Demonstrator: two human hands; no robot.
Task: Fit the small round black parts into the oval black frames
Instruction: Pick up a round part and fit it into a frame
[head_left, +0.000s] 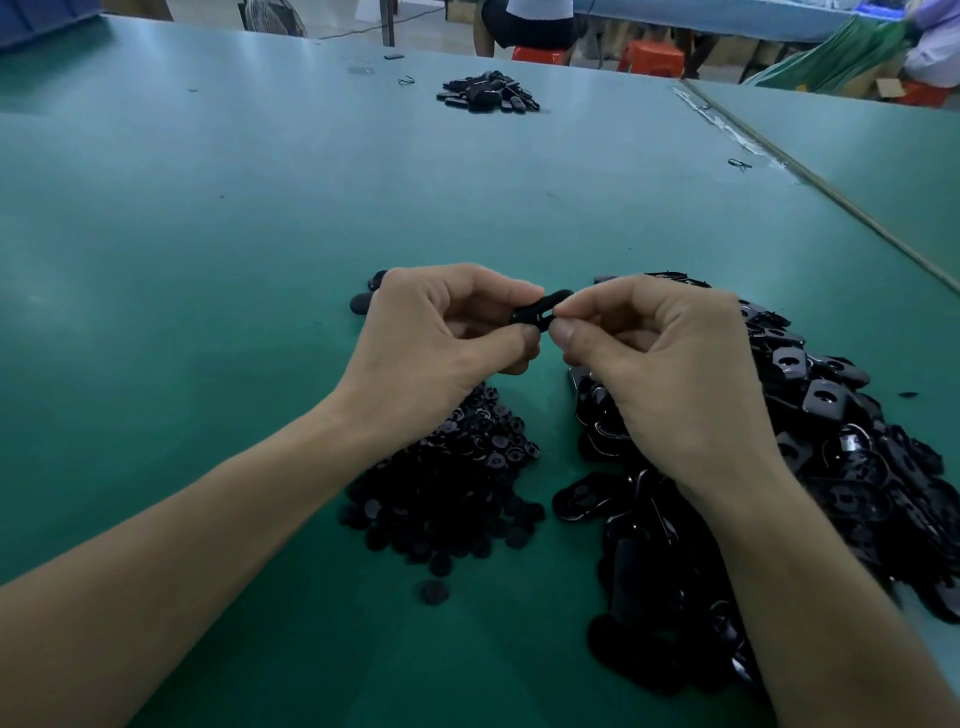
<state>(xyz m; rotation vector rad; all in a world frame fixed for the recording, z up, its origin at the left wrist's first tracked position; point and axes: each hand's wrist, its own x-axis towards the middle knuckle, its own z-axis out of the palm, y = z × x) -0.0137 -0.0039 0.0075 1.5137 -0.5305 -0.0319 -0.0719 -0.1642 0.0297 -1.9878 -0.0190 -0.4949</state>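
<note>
nearby, round-part heap (452, 493) under hands (545, 332); frame heap (810, 467) rightward.

Table (208, 208) with round parts (457, 499), oval frames (831, 467)

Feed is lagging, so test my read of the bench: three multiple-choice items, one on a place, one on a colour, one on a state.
1. Where does the heap of small round parts lie?
A. Beside the heap of oval frames, near the person.
B. Far off, at the back.
C. In a blue crate.
2. What colour is the table?
A. White.
B. Green.
C. Orange.
3. What are the left hand and right hand doing?
A. Lying flat.
B. Digging in the heaps.
C. Pinching one oval frame between them.
Answers: 1 A, it sits under the left wrist, next to the frames; 2 B, the surface is green throughout; 3 C, fingers of both hands close on it above the table.
</note>
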